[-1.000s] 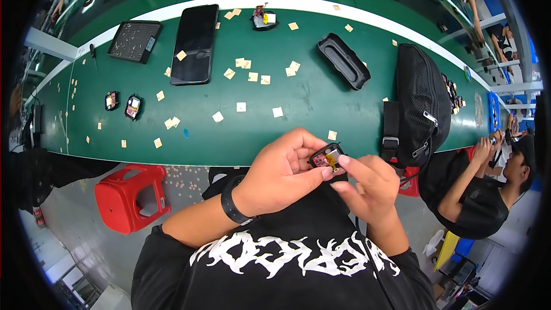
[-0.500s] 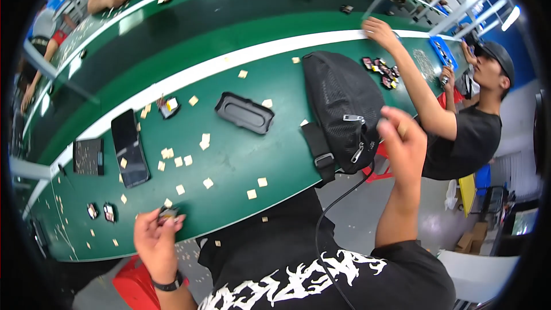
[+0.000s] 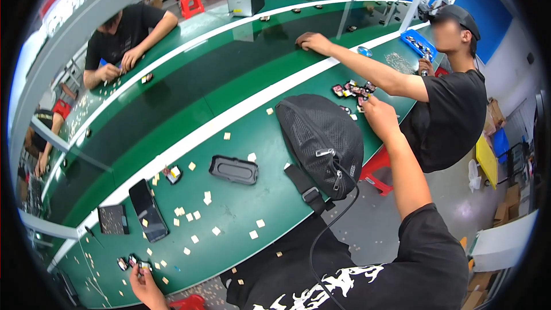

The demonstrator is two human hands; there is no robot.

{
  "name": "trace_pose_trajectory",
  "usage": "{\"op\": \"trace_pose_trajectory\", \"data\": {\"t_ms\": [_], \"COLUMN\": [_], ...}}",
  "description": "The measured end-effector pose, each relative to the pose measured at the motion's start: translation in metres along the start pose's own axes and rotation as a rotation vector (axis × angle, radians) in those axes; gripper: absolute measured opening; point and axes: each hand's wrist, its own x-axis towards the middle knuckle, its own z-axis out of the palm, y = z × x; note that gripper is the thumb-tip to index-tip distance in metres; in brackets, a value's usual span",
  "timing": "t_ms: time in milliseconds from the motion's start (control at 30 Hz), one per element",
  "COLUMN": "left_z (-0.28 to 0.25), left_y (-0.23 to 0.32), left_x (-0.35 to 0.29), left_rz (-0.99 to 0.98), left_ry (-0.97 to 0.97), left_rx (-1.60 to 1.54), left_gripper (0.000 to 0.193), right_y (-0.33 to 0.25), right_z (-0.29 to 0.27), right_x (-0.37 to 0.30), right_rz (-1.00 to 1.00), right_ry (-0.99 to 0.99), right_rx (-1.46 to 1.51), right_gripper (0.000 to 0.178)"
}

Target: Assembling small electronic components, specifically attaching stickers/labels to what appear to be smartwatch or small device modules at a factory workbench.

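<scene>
My left hand (image 3: pixel 147 286) is at the near left of the green table, its thumb and fingertips closed on a small black part (image 3: pixel 146 266). Two similar black parts (image 3: pixel 127 262) lie right beside it. My right hand (image 3: pixel 381 117) stretches past a black mesh bag (image 3: pixel 321 143) to a pile of small black-and-red parts (image 3: pixel 349 88). Its fingers are bent together at the pile's near edge; what they pinch, if anything, is hidden. A black cable runs from the bag down across my shirt.
On the table (image 3: pixel 229 258) lie an empty black tray (image 3: pixel 234 170), a dark phone (image 3: pixel 148 211), a black box (image 3: pixel 113 220), another black part (image 3: pixel 172 174) and scattered cream squares. A co-worker's arm (image 3: pixel 373 72) reaches over the table at right, near a blue tray (image 3: pixel 418 44).
My left hand has set its small part down beside the two others, fingers still on it. My right hand has gone from above the bag's side to the pile. The view has shifted.
</scene>
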Motion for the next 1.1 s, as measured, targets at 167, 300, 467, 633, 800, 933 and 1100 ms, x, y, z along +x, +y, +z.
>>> {"op": "trace_pose_trajectory", "data": {"t_ms": [167, 300, 467, 633, 800, 933, 1100], "left_z": [0.027, 0.058, 0.15, 0.218, 0.214, 0.2, 0.195], "left_y": [0.093, 0.124, 0.197, 0.242, 0.228, 0.216, 0.204], "left_x": [-0.021, -0.043, -0.088, -0.086, -0.087, -0.089, -0.093], "left_rz": [0.455, 0.518, 0.096, -0.207, -0.318, -0.21, -0.159], "left_ry": [0.152, 0.288, -0.618, -1.134, -1.093, -0.946, -0.868], "left_rx": [0.545, 0.723, -0.381, -0.872, -0.793, -0.807, -0.804], "left_gripper": [0.03, 0.022, 0.05, 0.056, 0.049, 0.048, 0.047], "right_y": [-0.002, -0.034, -0.109, -0.196, -0.234, -0.239, -0.251], "right_z": [-0.026, -0.067, -0.134, -0.163, -0.168, -0.171, -0.158], "right_x": [-0.018, -0.036, -0.029, -0.038, -0.055, -0.068, -0.078], "right_rz": [-0.182, -0.194, -0.427, -0.816, -0.681, -0.093, 0.343], "right_ry": [0.03, 0.243, 0.415, 0.301, 0.071, -0.452, -0.961], "right_rx": [0.148, 0.31, 0.497, 0.798, 0.953, 1.509, 2.0], "right_gripper": [0.023, 0.023, 0.024, 0.029, 0.034, 0.027, 0.019]}}
